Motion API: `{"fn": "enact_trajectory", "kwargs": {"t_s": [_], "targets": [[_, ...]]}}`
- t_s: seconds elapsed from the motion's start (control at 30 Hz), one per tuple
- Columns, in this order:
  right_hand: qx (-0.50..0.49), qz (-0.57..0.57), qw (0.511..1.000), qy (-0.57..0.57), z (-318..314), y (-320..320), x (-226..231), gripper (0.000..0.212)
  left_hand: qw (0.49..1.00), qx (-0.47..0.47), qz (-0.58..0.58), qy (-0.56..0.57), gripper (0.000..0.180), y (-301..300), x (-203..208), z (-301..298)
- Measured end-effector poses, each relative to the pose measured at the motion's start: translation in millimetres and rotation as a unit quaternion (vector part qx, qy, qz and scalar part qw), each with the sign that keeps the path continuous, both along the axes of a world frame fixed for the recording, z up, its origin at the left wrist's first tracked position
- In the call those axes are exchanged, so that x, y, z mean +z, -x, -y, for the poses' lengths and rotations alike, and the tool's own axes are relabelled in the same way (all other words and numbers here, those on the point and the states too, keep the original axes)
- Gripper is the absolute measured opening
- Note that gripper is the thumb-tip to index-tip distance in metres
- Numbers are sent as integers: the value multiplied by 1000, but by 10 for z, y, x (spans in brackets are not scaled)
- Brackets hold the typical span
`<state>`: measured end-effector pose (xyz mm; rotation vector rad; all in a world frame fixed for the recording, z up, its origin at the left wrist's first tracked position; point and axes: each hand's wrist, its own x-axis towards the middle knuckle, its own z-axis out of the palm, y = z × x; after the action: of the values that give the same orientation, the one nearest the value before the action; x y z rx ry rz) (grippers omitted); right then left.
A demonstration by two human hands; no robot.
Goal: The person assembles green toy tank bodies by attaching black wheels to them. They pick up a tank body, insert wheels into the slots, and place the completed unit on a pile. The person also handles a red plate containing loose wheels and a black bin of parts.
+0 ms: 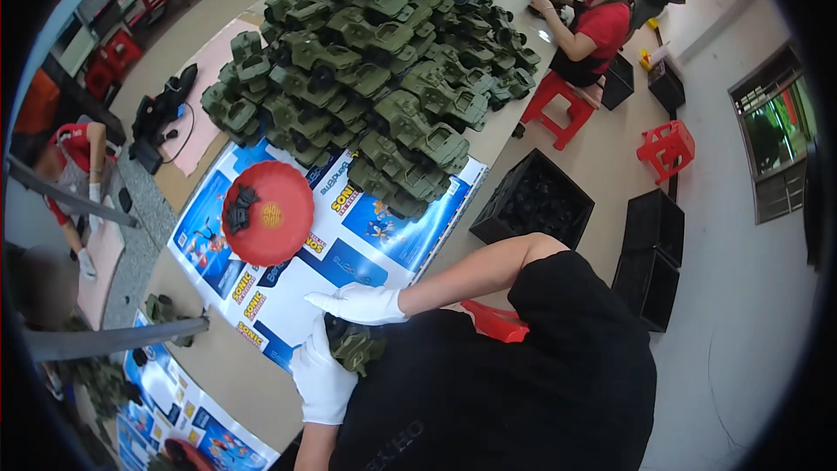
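A dark green toy military vehicle (359, 351) is close to my body, partly covered by both gloves. My left hand (321, 375), in a white glove, grips its left side with the fingers bent around it. Across its top lies my gloved right hand (362, 303), one digit pointing left and the other fingers curled down against the toy, partly hidden. A red scalloped plate (292, 231) holding small black parts (240, 209) stands just beyond my hands. Past it rises a big stack of similar green toy vehicles (366, 61).
Printed poster sheets (292, 318) cover part of the table. A black crate (536, 201) of dark parts sits right of the table, near red stools (667, 150) and more black crates (649, 270). Co-workers sit at the far right (602, 30) and left (83, 170). A grey metal bar (122, 340) crosses at left.
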<state>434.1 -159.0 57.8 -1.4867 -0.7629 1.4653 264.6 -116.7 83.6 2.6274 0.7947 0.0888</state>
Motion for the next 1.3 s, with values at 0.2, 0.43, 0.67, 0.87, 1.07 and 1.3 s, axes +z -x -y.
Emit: {"fn": "enact_trajectory", "kwargs": {"t_s": [0.2,0.43,0.67,0.87,1.07,1.3], "targets": [[13,99,992,73,17,-200,-195,56,999,-4,-27,36,91,-253,-120,-19],[-125,189,950,-214,-15,-2609,526,33,934,111,117,320,94,-404,-353,-207],[-244,589,768,-52,299,-4915,532,33,867,213,233,385,92,61,-733,-188],[11,253,967,-33,-586,-1480,173,42,762,342,296,463,79,631,-196,41],[348,183,868,-303,-818,790,31,71,750,452,314,368,93,997,-152,224],[386,247,822,-339,-855,1290,2,69,720,439,373,386,107,1234,-443,335]]}}
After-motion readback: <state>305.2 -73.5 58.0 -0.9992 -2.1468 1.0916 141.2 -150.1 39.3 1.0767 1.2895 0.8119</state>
